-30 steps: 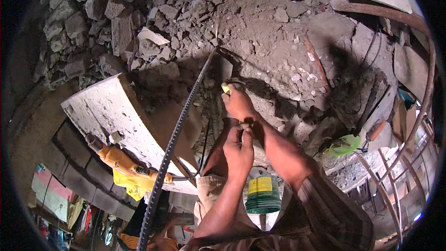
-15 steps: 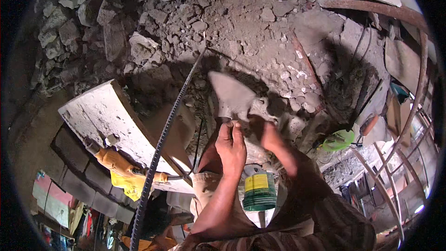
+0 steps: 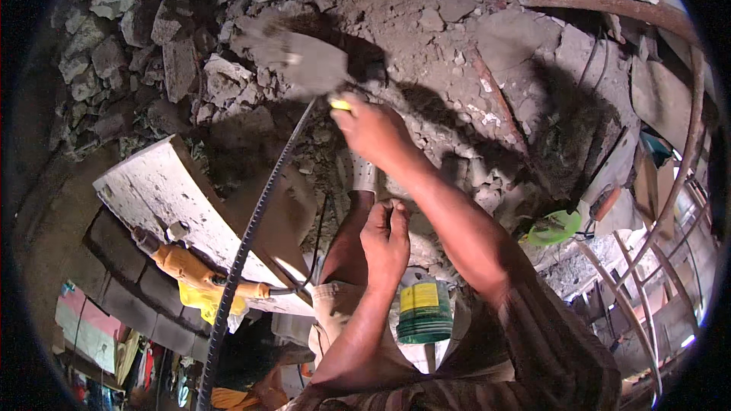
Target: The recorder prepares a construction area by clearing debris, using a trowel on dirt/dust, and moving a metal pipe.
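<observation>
My right hand [image 3: 377, 133] is closed on the yellow handle of a trowel [image 3: 320, 65]. The grey blade points up and left over the rubble, and a blurred spray of dirt [image 3: 266, 42] shows at its tip. Nearer to me, my left hand [image 3: 385, 240] is held closed above my lap, thumb and fingers pressed together. Whatever it may hold is hidden. Just beside it, between my legs, stands a green bucket [image 3: 424, 320] with a yellow label. My shoe [image 3: 361, 171] rests in the dug area beyond the left hand.
A ribbed steel bar [image 3: 263, 232] slants up from the lower left. Beside it, an orange power tool [image 3: 190, 266] lies against a pale slab [image 3: 179, 198]. Broken stones [image 3: 114, 61] pile up at far left. A green bowl [image 3: 554, 228] and bent rusty pipes [image 3: 689, 106] are at right.
My right hand has swung up and left with the trowel, from the dug spot to the rubble, and dirt comes off the blade. My left hand has barely moved.
</observation>
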`<state>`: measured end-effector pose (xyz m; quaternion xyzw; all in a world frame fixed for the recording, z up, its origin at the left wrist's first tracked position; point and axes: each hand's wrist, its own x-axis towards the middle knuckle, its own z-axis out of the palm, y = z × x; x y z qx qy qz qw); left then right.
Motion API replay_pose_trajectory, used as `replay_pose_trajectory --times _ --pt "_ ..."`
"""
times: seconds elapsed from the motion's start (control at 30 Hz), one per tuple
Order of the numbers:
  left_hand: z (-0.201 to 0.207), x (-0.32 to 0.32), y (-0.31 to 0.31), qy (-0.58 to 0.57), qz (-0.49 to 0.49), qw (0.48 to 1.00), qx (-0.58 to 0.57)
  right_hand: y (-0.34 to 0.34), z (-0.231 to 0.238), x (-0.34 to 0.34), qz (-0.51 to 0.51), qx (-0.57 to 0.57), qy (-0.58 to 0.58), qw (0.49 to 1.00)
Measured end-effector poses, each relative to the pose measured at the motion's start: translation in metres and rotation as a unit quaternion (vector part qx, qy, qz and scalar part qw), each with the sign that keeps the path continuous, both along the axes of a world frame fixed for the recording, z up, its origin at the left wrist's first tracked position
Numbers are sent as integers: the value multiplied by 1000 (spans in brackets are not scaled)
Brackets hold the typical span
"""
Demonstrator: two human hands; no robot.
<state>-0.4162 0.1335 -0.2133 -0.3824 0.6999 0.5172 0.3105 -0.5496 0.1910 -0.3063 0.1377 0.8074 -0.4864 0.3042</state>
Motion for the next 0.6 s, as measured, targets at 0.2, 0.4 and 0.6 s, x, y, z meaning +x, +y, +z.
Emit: replay_pose_trajectory --times 0.2,0.4,0.6 --pt "-9 -3 2 10 -2 1000 -13 35 -18 26 -89 9 -75 993" --pt "-4 -6 10 5 -11 999 42 71 -58 36 -44 98 -86 991" --pt "2 -7 9 -4 -44 999 17 -1 -37 -14 59 35 -80 994"
